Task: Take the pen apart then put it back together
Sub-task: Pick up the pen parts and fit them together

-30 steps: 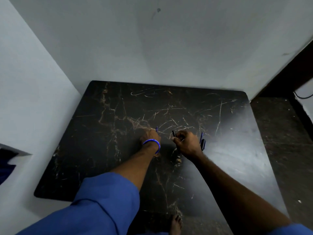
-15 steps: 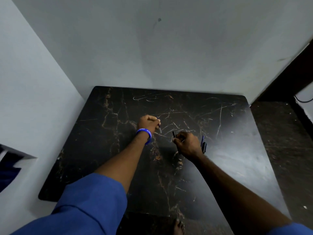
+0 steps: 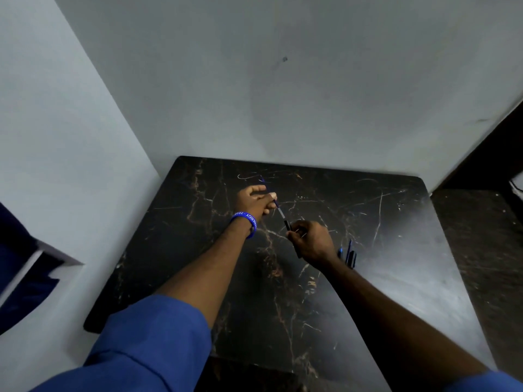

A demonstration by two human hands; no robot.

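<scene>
My left hand [image 3: 256,203], with a blue wristband, pinches a thin ink refill [image 3: 278,209] that slants down to the right. Its lower tip points at the open end of the dark pen barrel [image 3: 287,225], which my right hand [image 3: 312,241] grips. Both hands hover over the middle of the black marble-patterned table [image 3: 283,292]. Whether the refill's tip is inside the barrel I cannot tell. Just right of my right wrist, loose pen parts [image 3: 349,254], blue and black, lie on the table.
White walls [image 3: 254,80] close in the table at the back and left. A dark floor [image 3: 481,250] lies to the right of the table. A blue and white object [image 3: 25,278] juts in at the left edge.
My left hand has moved up and away from the right hand, and the thin refill now shows between them. The right hand with the barrel has stayed in place.
</scene>
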